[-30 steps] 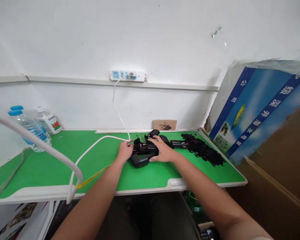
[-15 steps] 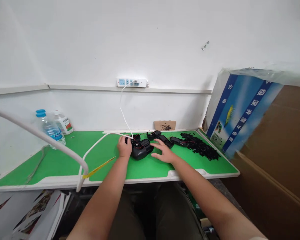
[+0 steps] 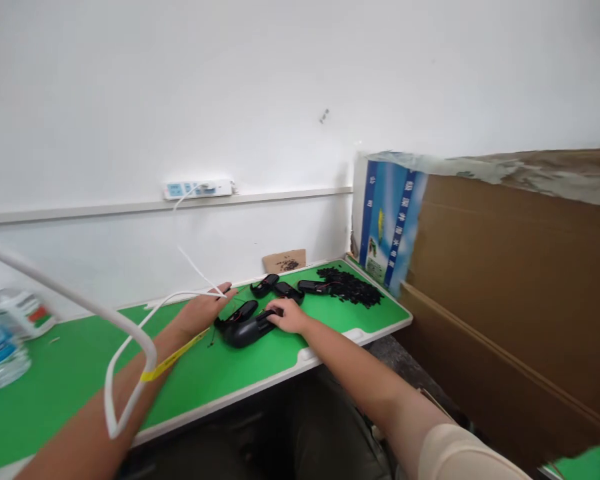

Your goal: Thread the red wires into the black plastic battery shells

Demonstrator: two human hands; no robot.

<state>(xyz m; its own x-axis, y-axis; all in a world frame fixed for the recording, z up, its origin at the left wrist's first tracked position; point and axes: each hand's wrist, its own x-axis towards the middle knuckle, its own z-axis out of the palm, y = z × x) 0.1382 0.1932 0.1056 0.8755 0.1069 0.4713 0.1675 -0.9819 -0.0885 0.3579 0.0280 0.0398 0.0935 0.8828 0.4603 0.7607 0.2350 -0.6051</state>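
A black curved plastic housing (image 3: pixel 247 331) lies on the green tabletop between my hands. Around its right end my right hand (image 3: pixel 289 315) curls its fingers in a grip. My left hand (image 3: pixel 207 308) is just to the upper left of the housing, fingers stretched out beside the end of a white cable (image 3: pixel 193 293). Something small and dark shows near those fingertips, too blurred to name. A second black shell (image 3: pixel 243 311) with a red wire rests against the housing. Behind them are more black shells (image 3: pixel 265 285), some with thin red wires.
Small black pieces are heaped (image 3: pixel 350 285) at the right, near a cardboard box (image 3: pixel 505 287). Cardboard with tiny dark bits (image 3: pixel 285 261) leans at the wall. A thick white cord (image 3: pixel 90 287) with a yellow tie hangs in front. Bottles (image 3: pixel 0 353) stand left; a power strip (image 3: pixel 200 189) is on the wall.
The view has turned right. My right hand, spread beside the housing before, has closed on its right end. My left hand has come off the black parts, its fingers straightened.
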